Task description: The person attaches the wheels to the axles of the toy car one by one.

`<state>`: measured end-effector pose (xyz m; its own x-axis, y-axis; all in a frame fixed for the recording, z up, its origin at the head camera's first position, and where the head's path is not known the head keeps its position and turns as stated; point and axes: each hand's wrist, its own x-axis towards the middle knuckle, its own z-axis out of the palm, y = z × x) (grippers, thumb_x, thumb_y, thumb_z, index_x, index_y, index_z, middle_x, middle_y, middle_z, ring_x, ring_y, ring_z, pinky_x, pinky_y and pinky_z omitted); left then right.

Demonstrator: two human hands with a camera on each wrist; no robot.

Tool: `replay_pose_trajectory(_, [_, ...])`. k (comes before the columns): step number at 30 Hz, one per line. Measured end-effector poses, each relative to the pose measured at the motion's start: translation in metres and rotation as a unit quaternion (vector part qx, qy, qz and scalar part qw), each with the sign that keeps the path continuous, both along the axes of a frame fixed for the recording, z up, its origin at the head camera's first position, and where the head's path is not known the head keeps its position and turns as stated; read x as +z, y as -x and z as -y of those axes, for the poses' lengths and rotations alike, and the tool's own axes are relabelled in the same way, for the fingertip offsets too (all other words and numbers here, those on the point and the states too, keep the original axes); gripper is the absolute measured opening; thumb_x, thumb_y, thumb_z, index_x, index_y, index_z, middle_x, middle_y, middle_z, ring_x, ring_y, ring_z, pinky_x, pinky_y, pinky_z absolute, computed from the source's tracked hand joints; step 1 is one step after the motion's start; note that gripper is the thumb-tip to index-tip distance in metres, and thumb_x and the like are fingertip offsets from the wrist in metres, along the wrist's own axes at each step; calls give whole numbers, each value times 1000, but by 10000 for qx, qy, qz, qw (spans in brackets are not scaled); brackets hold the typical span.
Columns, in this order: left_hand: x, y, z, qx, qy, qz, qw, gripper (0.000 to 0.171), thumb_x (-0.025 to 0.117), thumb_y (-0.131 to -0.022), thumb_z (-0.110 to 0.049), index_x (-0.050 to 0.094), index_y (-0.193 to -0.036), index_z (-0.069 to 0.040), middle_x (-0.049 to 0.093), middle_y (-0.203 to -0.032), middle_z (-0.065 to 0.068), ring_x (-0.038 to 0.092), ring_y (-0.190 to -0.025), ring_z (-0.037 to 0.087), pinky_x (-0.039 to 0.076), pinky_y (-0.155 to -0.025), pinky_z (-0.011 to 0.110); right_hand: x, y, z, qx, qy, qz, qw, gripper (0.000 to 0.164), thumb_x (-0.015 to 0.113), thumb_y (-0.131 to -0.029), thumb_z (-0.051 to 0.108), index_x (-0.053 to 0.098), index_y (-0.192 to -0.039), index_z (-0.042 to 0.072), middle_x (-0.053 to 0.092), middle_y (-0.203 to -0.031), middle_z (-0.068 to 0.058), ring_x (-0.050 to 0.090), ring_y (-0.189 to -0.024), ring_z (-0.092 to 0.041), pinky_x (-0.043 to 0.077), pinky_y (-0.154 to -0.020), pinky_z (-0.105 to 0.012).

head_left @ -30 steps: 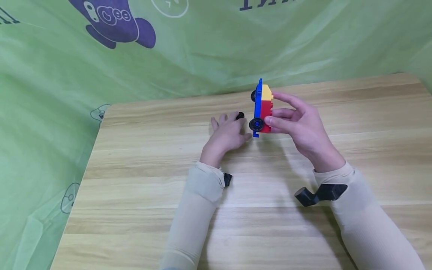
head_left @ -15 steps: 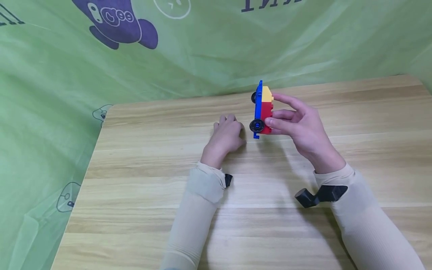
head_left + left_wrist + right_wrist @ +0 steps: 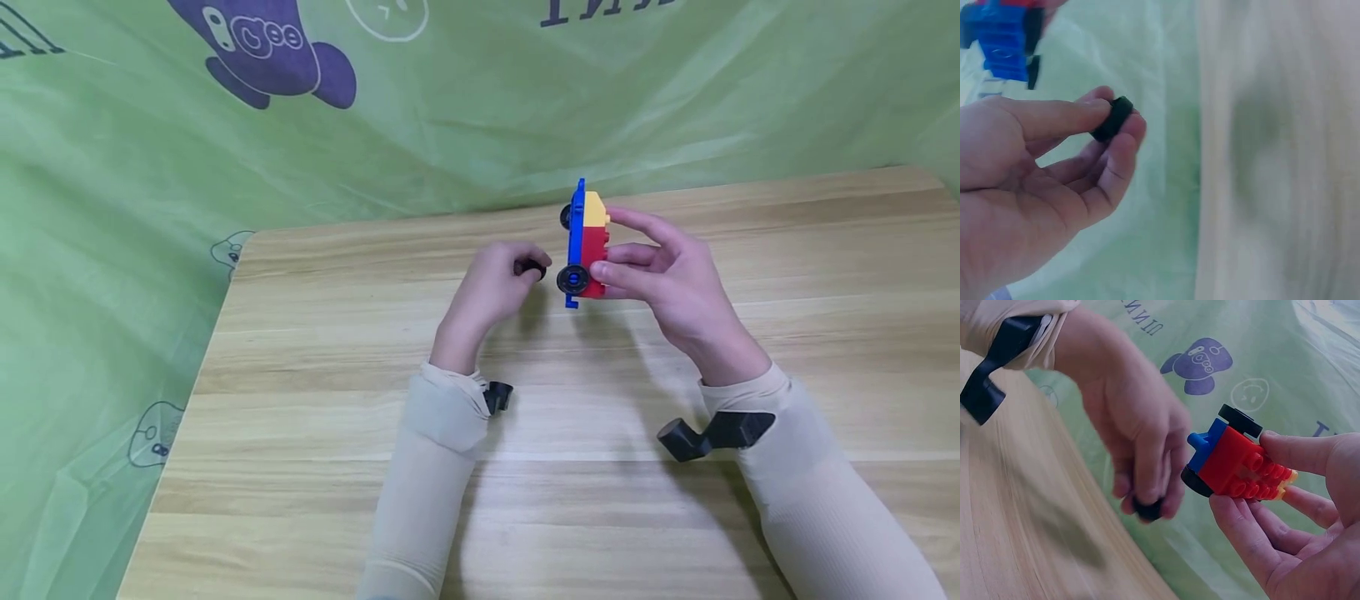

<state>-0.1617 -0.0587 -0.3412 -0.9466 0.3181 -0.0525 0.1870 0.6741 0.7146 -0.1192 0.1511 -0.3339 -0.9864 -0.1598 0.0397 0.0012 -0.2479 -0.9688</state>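
Note:
My right hand (image 3: 678, 287) holds a toy car (image 3: 593, 254) on end above the table, thumb and fingers on its sides. It has a blue base, a studded red brick (image 3: 1229, 464), a yellow sloped brick (image 3: 595, 209) and black wheels. One of these wheels (image 3: 573, 279) faces the head camera near the lower end. Just left of the car, my left hand (image 3: 486, 283) pinches a loose black wheel (image 3: 1114, 119) between thumb and fingers. In the right wrist view that loose wheel (image 3: 1149, 510) is partly covered by the fingertips.
A wooden table (image 3: 315, 433) spans the foreground, its far edge running behind both hands. Green printed sheeting (image 3: 465, 125) hangs at the back and down the left side. Black wrist cameras (image 3: 716, 432) stick out from the sleeves.
My left hand has reached down to the black wheel on the table, gripped it and lifted it beside the car. The right hand and car have stayed nearly still.

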Motion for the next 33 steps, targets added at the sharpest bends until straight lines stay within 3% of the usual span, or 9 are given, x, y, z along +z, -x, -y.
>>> replay_pose_trajectory(5, [7,-1,2,345,-737,-1,9967,19,65,-96,-3,72,-113,-6,73,-109,8,65,-95,20,54,-86,28,0,1,-1,4,-43,-15,10000,58,73,-87,-7,57,-140,6,76,-94,-4,75,-87,-14,63,-71,-30])
replay_pose_trajectory(13, [14,-1,1,690,-1567,-173,9851,25,71,-92,0,70,-117,-2,73,-110,14,67,-97,23,55,-89,26,-1,3,-2,25,37,-23,10000,59,72,-86,-8,56,-141,6,76,-94,-5,75,-87,-15,63,-71,-31])
replay_pose_trajectory(19, [19,-1,1,858,-2506,-222,9640,29,75,-88,2,69,-116,4,72,-110,19,70,-98,24,58,-87,24,-1,4,-3,-17,-127,-42,9999,59,72,-87,-8,56,-142,7,75,-94,-3,74,-87,-14,63,-71,-29])
replay_pose_trajectory(26, [21,-1,-1,992,-3103,-64,9454,30,79,-83,3,72,-112,3,73,-107,19,71,-91,23,60,-82,26,-2,3,-5,19,-76,12,10000,59,73,-87,-8,56,-142,6,76,-94,-4,75,-86,-14,63,-71,-29])
replay_pose_trajectory(33, [25,-4,-3,1026,-3953,125,9127,30,79,-80,9,72,-109,7,74,-99,19,73,-80,17,63,-76,32,-1,2,-6,-25,-223,23,9997,59,72,-87,-7,55,-142,7,76,-94,-2,75,-87,-13,63,-72,-27])
